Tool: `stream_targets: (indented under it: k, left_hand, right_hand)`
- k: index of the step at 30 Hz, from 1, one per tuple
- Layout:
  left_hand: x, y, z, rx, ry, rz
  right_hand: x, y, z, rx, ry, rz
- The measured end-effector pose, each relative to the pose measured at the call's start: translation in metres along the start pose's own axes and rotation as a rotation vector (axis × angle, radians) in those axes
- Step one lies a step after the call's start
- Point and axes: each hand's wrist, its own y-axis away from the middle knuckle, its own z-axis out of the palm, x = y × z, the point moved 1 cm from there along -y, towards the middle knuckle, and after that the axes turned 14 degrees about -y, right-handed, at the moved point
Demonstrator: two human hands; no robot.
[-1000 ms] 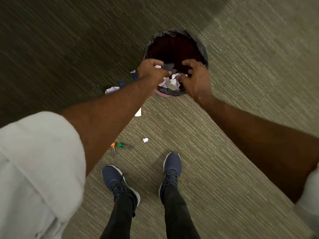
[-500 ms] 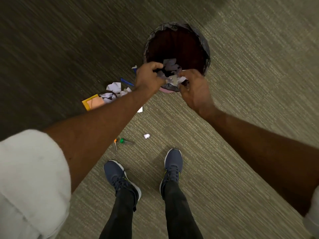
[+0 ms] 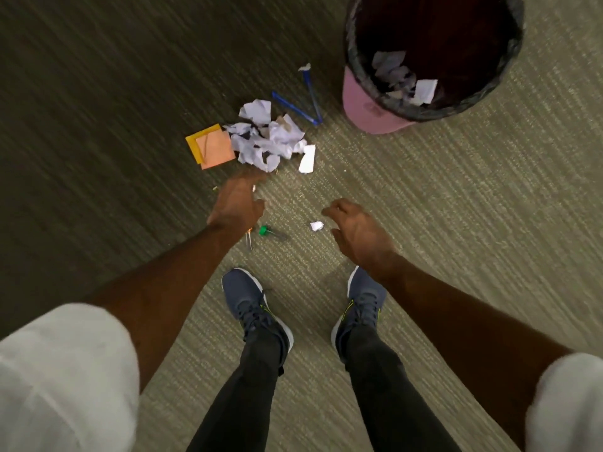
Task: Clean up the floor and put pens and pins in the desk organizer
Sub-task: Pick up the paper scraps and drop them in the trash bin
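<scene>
A heap of crumpled white paper (image 3: 267, 138) lies on the carpet beside orange sticky notes (image 3: 212, 146). Two blue pens (image 3: 298, 107) form a V between the heap and the pink waste bin (image 3: 368, 109), which holds paper scraps. A green push pin (image 3: 263, 230) and an orange pin, partly hidden by my wrist, lie near my feet. A small paper scrap (image 3: 316, 225) rests between my hands. My left hand (image 3: 238, 203) hovers just below the heap, fingers apart and holding nothing. My right hand (image 3: 355, 231) is open beside the small scrap.
My two dark sneakers (image 3: 254, 308) stand on the carpet below the pins. A flat white slip (image 3: 307, 159) lies right of the heap. The bin has a black liner (image 3: 509, 60) and sits at the top right.
Both hands have let go of the paper over the bin and drawn back down toward the floor litter. The scraps now lie inside the bin.
</scene>
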Motion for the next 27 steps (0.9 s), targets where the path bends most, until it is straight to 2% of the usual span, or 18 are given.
stream_targets:
  k: [8, 11, 14, 17, 21, 24, 27]
  left_hand:
    - [-0.089, -0.014, 0.098, -0.033, -0.035, -0.154]
    - [-0.111, -0.027, 0.127, -0.046, -0.033, -0.255]
    - [-0.124, -0.038, 0.146, -0.032, -0.081, -0.282]
    - [-0.127, -0.049, 0.157, 0.045, -0.042, -0.246]
    - [-0.114, -0.065, 0.163, 0.116, 0.011, -0.114]
    - [-0.102, -0.068, 0.161, 0.126, 0.032, -0.035]
    - [-0.097, -0.072, 0.159, 0.127, -0.054, 0.035]
  right_hand:
    - [0.06, -0.017, 0.109, -0.171, 0.177, 0.013]
    - [0.081, -0.032, 0.134, -0.184, 0.266, -0.049]
    - [0.09, -0.048, 0.148, -0.178, 0.305, -0.082]
    - [0.093, -0.059, 0.15, -0.191, 0.347, -0.058]
    - [0.091, -0.083, 0.141, -0.203, 0.325, -0.064]
    - [0.08, -0.114, 0.122, -0.093, 0.293, -0.086]
    - [0.06, -0.158, 0.092, 0.049, 0.295, -0.113]
